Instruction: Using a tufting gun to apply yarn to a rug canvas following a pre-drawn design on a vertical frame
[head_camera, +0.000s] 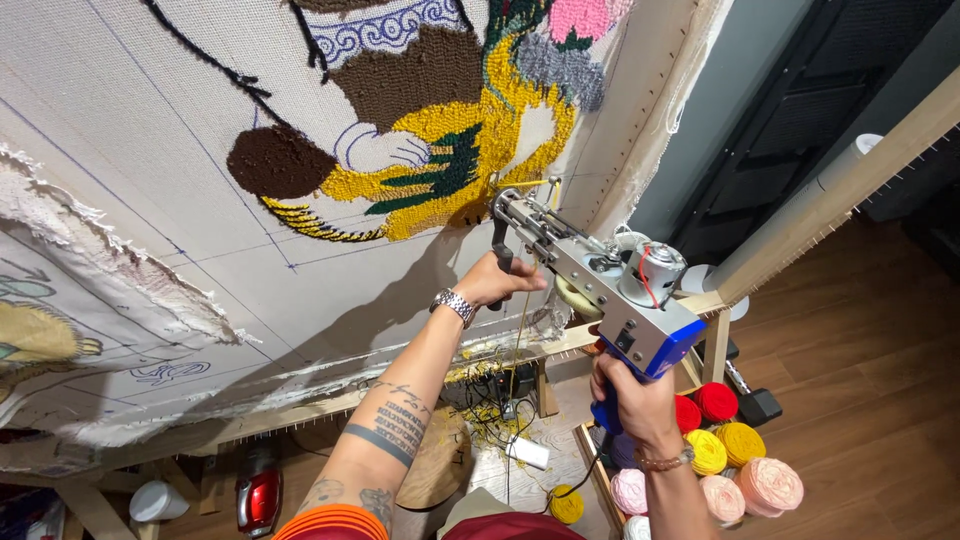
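I hold a tufting gun (600, 280), grey metal with a blue base, up against a stretched white cloth (150, 150). Its tip touches the yellow tufted patch (480, 170) of a design in brown, yellow, green and pink. My left hand (497, 280), with a metal watch at the wrist, grips the black front handle. My right hand (630, 400) wraps around the blue rear grip below the motor. A yellow yarn strand (522, 320) runs down from the gun.
The cloth is pinned on a wooden frame (830, 190). A crate with several yarn balls (725, 450) in red, yellow and pink sits on the wooden floor at lower right. Cables and a power strip (505, 400) lie under the frame; a red object (258, 495) is at lower left.
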